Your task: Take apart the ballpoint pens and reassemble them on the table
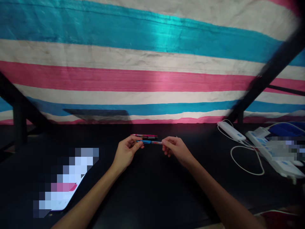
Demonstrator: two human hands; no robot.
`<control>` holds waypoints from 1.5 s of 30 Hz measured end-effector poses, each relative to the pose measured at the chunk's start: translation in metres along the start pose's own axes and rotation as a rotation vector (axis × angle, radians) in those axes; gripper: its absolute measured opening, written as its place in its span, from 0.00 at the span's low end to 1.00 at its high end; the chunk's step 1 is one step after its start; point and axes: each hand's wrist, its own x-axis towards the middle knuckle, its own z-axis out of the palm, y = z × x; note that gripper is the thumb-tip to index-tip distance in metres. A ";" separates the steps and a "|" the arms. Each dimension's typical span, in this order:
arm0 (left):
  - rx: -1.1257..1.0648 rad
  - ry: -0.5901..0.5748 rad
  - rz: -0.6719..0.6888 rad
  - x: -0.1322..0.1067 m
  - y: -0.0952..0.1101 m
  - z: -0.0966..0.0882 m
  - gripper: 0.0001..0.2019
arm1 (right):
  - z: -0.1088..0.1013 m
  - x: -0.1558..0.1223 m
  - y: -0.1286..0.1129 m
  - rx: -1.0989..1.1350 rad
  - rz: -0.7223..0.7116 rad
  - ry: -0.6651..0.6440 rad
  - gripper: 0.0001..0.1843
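A slim pen (147,142), blue at its left part and clear with a reddish tint at its right, is stretched level between my two hands above the black table. My left hand (128,148) pinches the blue end between thumb and fingers. At the clear end, the thumb and fingertips of my right hand (175,147) are closed on the pen; its very tip is hidden by them. Just behind lies a red pen (144,136) with a dark end, partly covered by my left fingers. A small dark tip (176,136) shows behind my right hand, too little to name.
A lit phone (71,195), largely pixelated, lies at the left on the black table (152,194). On the right are a white power bank (231,131), a looped white cable (247,173) and a white power strip (274,156). Striped sheeting (143,79) hangs behind, between dark frame bars (269,73).
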 end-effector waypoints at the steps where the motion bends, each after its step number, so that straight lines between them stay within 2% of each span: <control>1: 0.001 -0.002 0.000 0.000 0.000 0.000 0.08 | 0.000 0.000 0.000 0.012 -0.029 0.001 0.13; 4: 0.003 0.003 0.000 0.000 -0.001 0.000 0.09 | 0.001 -0.001 0.001 0.071 -0.052 0.011 0.17; 8: 0.009 0.014 -0.003 0.000 0.000 0.001 0.09 | 0.000 0.000 0.004 0.048 0.018 -0.016 0.13; 14: 0.009 0.020 -0.002 0.000 0.002 0.001 0.09 | -0.004 0.003 0.005 0.029 -0.115 0.076 0.11; 26: -0.021 0.052 0.009 0.004 0.003 -0.006 0.10 | -0.014 0.004 0.000 0.027 -0.128 0.116 0.10; 33: -0.026 0.138 0.019 0.009 0.005 -0.013 0.12 | -0.029 0.006 -0.004 -0.037 -0.189 0.151 0.18; 45: -0.023 0.144 0.023 0.011 0.003 -0.015 0.12 | -0.032 0.008 -0.006 -0.107 -0.311 0.168 0.28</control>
